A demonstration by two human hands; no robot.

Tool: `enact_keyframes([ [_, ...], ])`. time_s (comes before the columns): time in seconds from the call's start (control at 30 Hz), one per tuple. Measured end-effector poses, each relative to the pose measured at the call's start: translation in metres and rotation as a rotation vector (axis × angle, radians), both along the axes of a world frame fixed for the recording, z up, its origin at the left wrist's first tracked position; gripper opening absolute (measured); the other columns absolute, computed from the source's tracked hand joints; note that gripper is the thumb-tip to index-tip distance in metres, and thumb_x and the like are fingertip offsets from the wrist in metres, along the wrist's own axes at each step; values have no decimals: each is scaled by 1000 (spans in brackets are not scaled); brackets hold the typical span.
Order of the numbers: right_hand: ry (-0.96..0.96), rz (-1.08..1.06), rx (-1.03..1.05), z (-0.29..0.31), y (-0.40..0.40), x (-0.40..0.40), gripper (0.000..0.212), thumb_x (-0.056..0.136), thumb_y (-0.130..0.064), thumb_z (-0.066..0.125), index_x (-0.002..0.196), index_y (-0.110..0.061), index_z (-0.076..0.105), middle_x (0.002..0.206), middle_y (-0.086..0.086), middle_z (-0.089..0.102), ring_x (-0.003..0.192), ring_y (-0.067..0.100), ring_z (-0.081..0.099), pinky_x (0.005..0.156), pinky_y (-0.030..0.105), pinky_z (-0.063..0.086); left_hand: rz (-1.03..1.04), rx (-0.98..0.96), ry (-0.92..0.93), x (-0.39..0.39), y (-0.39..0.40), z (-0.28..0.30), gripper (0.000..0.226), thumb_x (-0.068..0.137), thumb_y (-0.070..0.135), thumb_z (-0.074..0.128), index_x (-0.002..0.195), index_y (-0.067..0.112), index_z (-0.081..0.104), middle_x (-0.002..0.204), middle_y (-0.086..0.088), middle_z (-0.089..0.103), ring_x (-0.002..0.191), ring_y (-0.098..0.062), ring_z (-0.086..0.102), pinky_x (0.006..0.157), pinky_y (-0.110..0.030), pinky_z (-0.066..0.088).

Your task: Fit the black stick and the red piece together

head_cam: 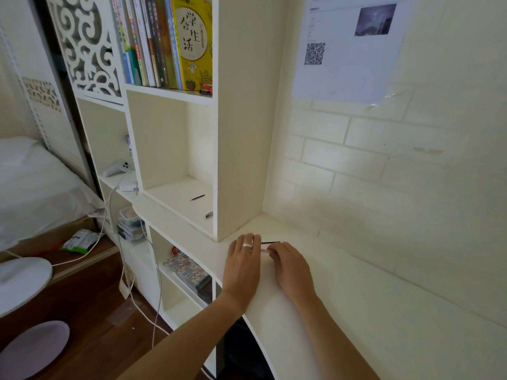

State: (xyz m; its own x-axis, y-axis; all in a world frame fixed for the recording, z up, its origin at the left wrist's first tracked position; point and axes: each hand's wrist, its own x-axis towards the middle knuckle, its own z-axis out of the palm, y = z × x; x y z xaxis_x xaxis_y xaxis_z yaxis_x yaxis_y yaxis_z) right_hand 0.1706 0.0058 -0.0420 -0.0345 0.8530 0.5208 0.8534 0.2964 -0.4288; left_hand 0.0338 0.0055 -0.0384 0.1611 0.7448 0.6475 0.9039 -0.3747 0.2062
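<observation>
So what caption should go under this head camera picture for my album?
Two hands, the left hand and right hand, meet over a thin dark pen on a white desk.

the counter [356, 311] lies bare to the right of both hands, giving open room along the brick wall [370, 165], which closes off the far side. just left of the hands the tall side panel of the bookshelf [238, 160] blocks the way. the cubby [175, 160] beside it stands open, with only a pencil [197, 198] and a pen [209, 214] on its floor.
</observation>
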Motion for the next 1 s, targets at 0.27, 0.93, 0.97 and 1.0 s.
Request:
enact_keyframes([
  [0.27, 157, -314, 12, 3, -5, 8, 17, 102, -19, 43, 95, -18, 59, 86, -1, 59, 77, 23, 57, 59, 30, 38, 157, -273, -224, -12, 12, -3, 57, 90, 7, 49, 145, 9, 33, 140, -8, 44, 129, -27, 36, 101, -41, 39],
  [0.93, 119, -261, -5, -2, 3, 9, 16, 100, -18, 46, 97, -21, 62, 91, -1, 59, 86, 24, 58, 62, 32, 44, -7, -243, -438, -43, 48, -12, 43, 80, -17, 45, 97, 17, 63, 96, -1, 49, 89, -17, 48, 75, -21, 38],
  [0.97, 109, -250, -3, -3, 3, 9, 16, 101, -18, 46, 98, -21, 62, 92, -1, 59, 87, 24, 58, 62, 33, 45, -14, -242, -438, -43, 48, -12, 41, 81, -17, 45, 94, 18, 63, 95, 0, 49, 89, -17, 48, 75, -21, 38],
  [1.0, 103, -240, -4, -3, 3, 9, 17, 101, -19, 45, 98, -21, 62, 93, -1, 59, 87, 24, 58, 63, 33, 47, -22, -244, -435, -43, 47, -11, 40, 81, -16, 45, 92, 18, 63, 95, 1, 48, 89, -17, 48, 75, -21, 39],
])
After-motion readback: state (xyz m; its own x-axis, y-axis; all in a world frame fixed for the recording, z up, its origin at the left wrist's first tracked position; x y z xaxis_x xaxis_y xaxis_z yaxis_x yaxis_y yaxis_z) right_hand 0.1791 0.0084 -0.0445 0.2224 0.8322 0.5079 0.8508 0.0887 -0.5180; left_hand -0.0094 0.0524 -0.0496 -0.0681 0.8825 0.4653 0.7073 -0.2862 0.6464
